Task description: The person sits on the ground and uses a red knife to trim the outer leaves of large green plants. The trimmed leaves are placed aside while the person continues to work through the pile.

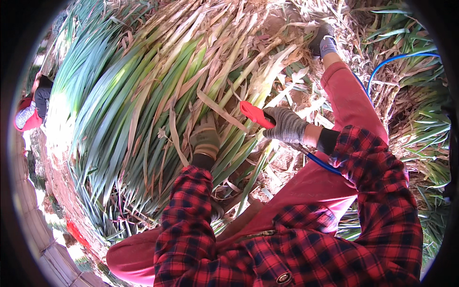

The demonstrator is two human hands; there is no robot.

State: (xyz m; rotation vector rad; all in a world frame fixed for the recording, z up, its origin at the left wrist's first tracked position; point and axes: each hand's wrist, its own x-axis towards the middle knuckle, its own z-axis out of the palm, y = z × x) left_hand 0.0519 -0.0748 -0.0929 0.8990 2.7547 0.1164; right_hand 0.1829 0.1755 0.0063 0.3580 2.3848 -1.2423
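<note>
My right hand [287,125], in a grey knit glove, is closed round a red air blow gun [256,115]. The gun's thin metal nozzle points up and left, over the pale stalks. A blue hose [326,165] runs from its lower end past my right sleeve. My left hand [205,137], in a greenish-grey glove, lies low among the long-leaved green onions [129,105]. Its fingers stretch forward between the leaves, and their tips are hidden there. Dry tan leaves cross just in front of both hands.
More green onions [425,124] are heaped at the right. Dry husks [334,91] litter the ground by my outstretched right leg [351,105]. More blue hose [401,56] loops at the upper right. At the far left edge another person [36,107] shows in part.
</note>
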